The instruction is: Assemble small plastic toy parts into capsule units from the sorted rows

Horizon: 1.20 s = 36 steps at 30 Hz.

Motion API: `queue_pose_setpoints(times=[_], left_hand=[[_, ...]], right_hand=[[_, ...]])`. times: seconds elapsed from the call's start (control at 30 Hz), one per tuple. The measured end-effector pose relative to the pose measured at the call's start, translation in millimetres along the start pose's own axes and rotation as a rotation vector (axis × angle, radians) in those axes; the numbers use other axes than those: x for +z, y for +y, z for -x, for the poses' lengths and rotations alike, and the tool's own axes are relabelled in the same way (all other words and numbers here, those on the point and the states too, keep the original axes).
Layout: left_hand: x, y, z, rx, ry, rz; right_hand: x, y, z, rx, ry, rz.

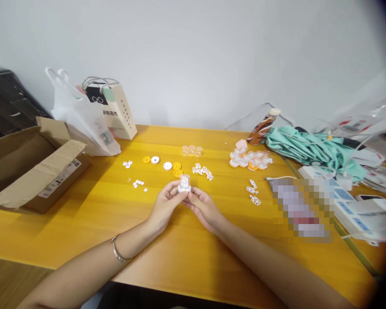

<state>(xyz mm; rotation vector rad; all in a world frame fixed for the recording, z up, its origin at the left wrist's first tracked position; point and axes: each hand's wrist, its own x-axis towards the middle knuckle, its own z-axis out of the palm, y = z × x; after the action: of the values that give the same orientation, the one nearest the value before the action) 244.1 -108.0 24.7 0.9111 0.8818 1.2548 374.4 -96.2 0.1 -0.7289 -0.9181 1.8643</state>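
My left hand [166, 205] and my right hand [202, 206] meet over the middle of the yellow table [83, 231] and together hold a small clear plastic cup [184, 183] with white parts in it, gripped by the fingertips. A metal bracelet [118, 252] circles my left wrist. Just beyond the cup lie white lattice pieces [203, 171], yellow and white discs [167, 165] and three empty clear cups [191, 150]. Tiny white parts [139, 184] lie to the left.
An open cardboard box [35, 167] sits at the left edge, with a white plastic bag [83, 124] and a paper bag [119, 111] behind. At the right are finished cups [249, 159], more lattice pieces [253, 193], a bottle [263, 126], green cloth [309, 148] and a power strip [357, 210].
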Motion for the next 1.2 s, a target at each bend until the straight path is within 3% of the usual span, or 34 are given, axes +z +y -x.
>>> queue_pose_setpoints(times=[0.3,0.67,1.0,1.2], left_hand=[[8.5,3.8,-8.1,0.071,-0.071,-0.184],[0.2,-0.9,-18.4,0.067,-0.112,-0.296],[-4.0,-2.0,-17.3,0.045,-0.125,-0.299],[-6.2,-5.2,-17.3,0.078,-0.102,-0.351]], right_hand=[[-2.6,-7.5,4.4,0.076,0.094,-0.324],[-5.9,-3.6,0.7,0.085,0.169,-0.324],[-7.3,-3.4,1.8,0.131,0.09,-0.367],[-6.2,-0.1,2.9,0.039,0.091,-0.295]])
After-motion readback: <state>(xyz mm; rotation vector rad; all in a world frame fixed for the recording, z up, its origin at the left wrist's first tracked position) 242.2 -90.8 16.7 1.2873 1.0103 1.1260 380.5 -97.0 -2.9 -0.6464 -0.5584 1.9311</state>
